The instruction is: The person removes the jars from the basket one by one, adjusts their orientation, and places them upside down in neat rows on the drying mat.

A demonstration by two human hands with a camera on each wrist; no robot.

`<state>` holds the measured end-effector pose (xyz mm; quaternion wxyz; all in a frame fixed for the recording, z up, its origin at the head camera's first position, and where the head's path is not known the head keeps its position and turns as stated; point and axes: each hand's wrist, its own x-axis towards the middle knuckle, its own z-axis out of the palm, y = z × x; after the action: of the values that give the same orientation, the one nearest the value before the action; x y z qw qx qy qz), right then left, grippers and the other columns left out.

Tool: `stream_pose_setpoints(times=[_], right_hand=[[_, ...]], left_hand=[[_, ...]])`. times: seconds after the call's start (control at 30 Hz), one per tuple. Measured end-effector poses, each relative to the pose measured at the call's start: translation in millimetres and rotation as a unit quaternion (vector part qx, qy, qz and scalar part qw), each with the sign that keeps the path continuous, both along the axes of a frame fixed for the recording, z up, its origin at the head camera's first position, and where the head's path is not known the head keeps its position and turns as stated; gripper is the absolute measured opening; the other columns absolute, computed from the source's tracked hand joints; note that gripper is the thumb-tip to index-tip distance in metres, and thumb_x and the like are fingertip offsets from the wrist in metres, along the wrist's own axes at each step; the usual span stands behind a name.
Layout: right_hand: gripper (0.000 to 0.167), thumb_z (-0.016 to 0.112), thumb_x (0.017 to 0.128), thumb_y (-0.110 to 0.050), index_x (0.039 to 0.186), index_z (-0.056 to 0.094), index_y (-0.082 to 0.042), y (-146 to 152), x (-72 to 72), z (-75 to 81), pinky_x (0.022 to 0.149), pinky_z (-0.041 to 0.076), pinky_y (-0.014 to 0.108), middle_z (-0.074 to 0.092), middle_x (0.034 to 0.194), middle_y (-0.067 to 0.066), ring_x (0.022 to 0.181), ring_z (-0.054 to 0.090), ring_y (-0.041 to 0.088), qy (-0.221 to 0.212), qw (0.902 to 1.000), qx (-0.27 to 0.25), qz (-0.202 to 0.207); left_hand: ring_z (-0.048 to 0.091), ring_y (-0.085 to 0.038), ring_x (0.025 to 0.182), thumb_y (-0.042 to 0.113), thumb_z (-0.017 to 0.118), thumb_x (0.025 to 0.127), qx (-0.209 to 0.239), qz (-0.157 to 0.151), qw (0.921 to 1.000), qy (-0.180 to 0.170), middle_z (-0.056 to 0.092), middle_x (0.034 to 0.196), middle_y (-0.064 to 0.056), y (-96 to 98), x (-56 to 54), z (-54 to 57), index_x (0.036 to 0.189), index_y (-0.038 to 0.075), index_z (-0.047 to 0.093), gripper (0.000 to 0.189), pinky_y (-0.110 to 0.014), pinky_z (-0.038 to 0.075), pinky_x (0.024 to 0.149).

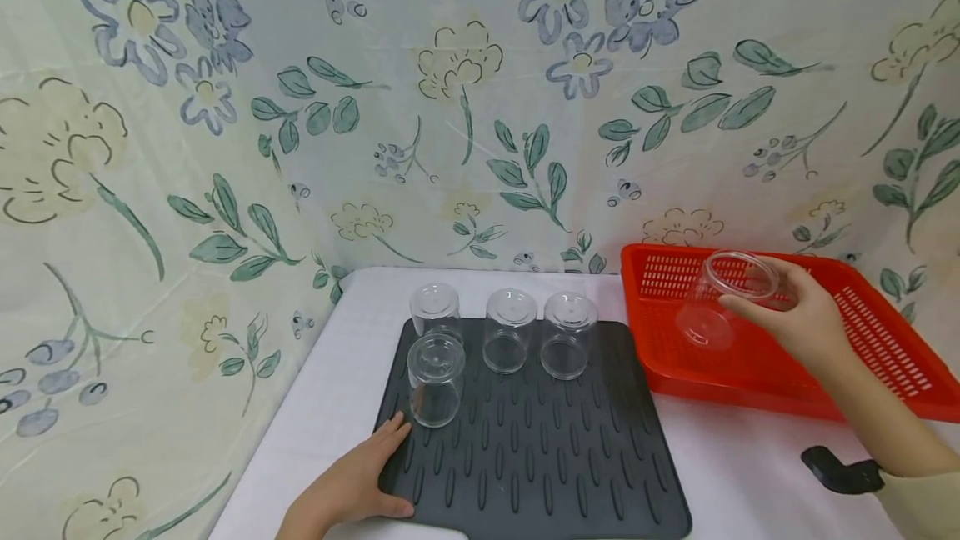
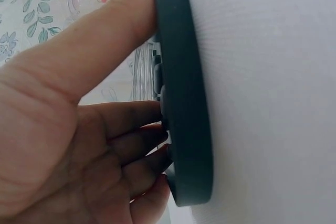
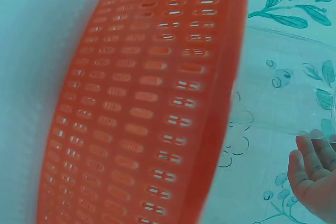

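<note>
My right hand [image 1: 806,319] grips a clear cup [image 1: 701,319] near its rim, over the red basket [image 1: 648,377]. The cup tilts, its rim up toward the hand and its base down to the left. In the right wrist view the cup [image 3: 283,85] appears beyond the basket wall, fingertips at its edge. My left hand [image 1: 345,482] rests at the left edge of a dark ribbed mat [image 1: 540,473], fingers spread and nearly straight. In the left wrist view, thumb and fingertips touch the mat's edge [image 2: 186,103]. A clear cup [image 1: 437,386] stands upside down just beyond those fingers.
Several more upturned clear cups, one of them at the back middle [image 1: 512,336], stand on the mat's far part. A white cloth [image 1: 330,373] covers the table. Floral fabric [image 1: 480,123] hangs behind. A black curved object [image 1: 840,471] shows by the right sleeve.
</note>
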<state>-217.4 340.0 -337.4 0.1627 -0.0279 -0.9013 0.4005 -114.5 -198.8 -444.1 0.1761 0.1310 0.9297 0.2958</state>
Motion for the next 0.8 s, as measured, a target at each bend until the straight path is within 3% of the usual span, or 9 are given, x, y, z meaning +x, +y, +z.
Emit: stream_pose_setpoints(times=[0.4,0.67,0.8], right_hand=[[0.081,0.074,0.087,-0.031,0.15,0.033,-0.002,-17.2,18.7,14.2,0.058,0.042,0.005,0.042,0.139,0.03,0.109,0.041,0.042,0.033,0.999,0.005,0.029],[0.075,0.076,0.086,-0.027,0.148,0.039,-0.009,-37.6,35.5,22.3,0.063,0.047,0.007,0.046,0.136,0.022,0.099,0.043,0.003,0.051,0.9969,-0.018,0.057],[0.071,0.077,0.085,-0.022,0.147,0.042,-0.014,-50.2,44.9,25.3,0.066,0.05,0.01,0.052,0.13,0.001,0.101,0.048,-0.003,0.066,0.9932,-0.034,0.089]], left_hand=[[0.028,-0.046,0.139,0.047,0.087,0.066,-0.001,-0.003,1.0,0.004,0.025,0.156,-0.023,-2.0,0.8,-1.8,0.148,-0.001,0.037,0.108,-0.064,0.031,0.104],[0.028,-0.045,0.139,0.047,0.087,0.065,0.0,-0.004,1.0,0.004,0.025,0.156,-0.023,-1.6,0.0,-2.3,0.148,-0.001,0.037,0.108,-0.064,0.03,0.105],[0.027,-0.045,0.14,0.047,0.087,0.066,0.002,-0.004,1.0,0.003,0.025,0.156,-0.023,-1.3,0.3,-1.3,0.148,-0.001,0.037,0.108,-0.064,0.03,0.105]])
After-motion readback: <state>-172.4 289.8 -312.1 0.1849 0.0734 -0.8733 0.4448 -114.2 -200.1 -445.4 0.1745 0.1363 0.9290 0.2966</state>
